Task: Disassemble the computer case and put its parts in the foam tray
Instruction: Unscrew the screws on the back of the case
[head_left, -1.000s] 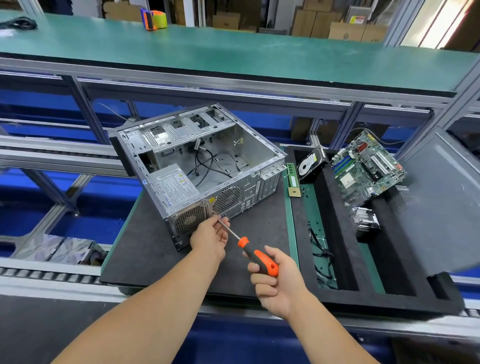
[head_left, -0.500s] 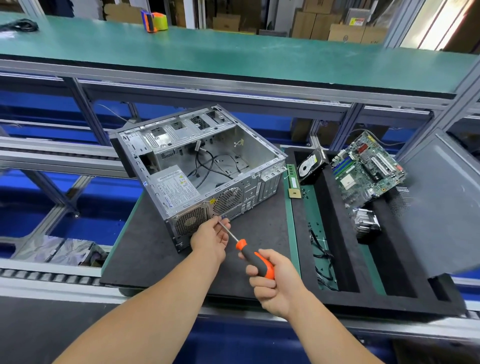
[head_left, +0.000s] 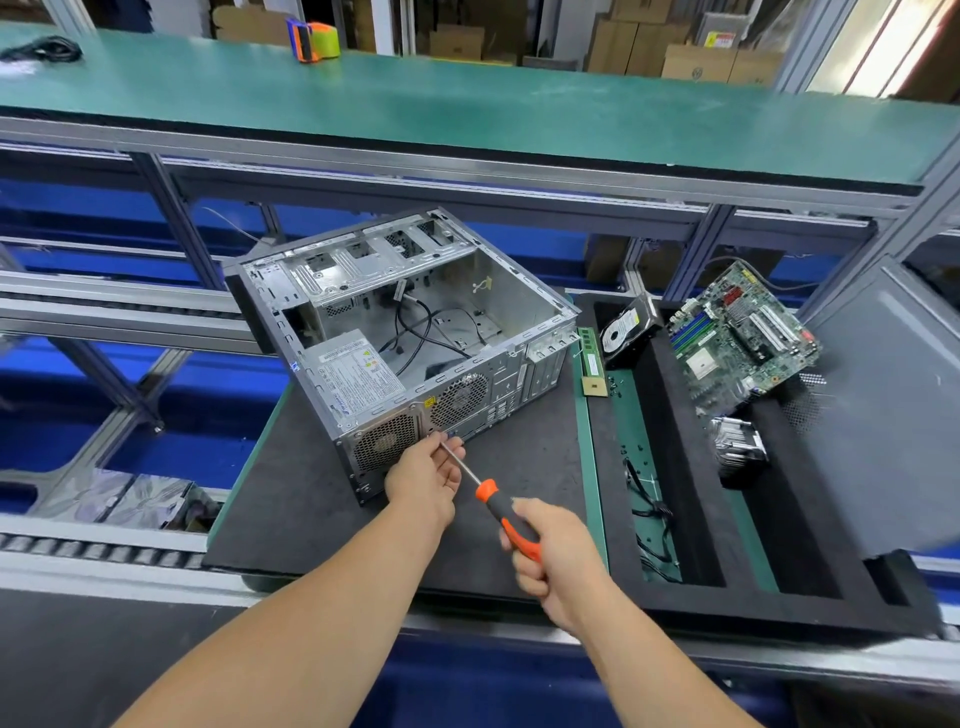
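Observation:
The open grey computer case (head_left: 415, 332) lies on its side on a black mat (head_left: 519, 457), with the power supply (head_left: 358, 374) and black cables still inside. My right hand (head_left: 550, 556) grips the orange-handled screwdriver (head_left: 498, 506); its tip meets the case's rear panel beside the power supply grille. My left hand (head_left: 426, 475) pinches the shaft near the tip. To the right, the black foam tray (head_left: 691, 519) holds a motherboard (head_left: 737, 338), a hard drive (head_left: 623, 330), a RAM stick (head_left: 589, 358), a heatsink (head_left: 737, 447) and cables.
The grey side panel (head_left: 893, 415) leans over the tray's right end. A green shelf (head_left: 467, 104) runs across above, with a tape dispenser (head_left: 311, 39) on it. Aluminium frame rails and a roller conveyor (head_left: 93, 545) lie to the left.
Both hands and the screwdriver have stayed at the same screw spot, shifting only slightly. The case has not moved.

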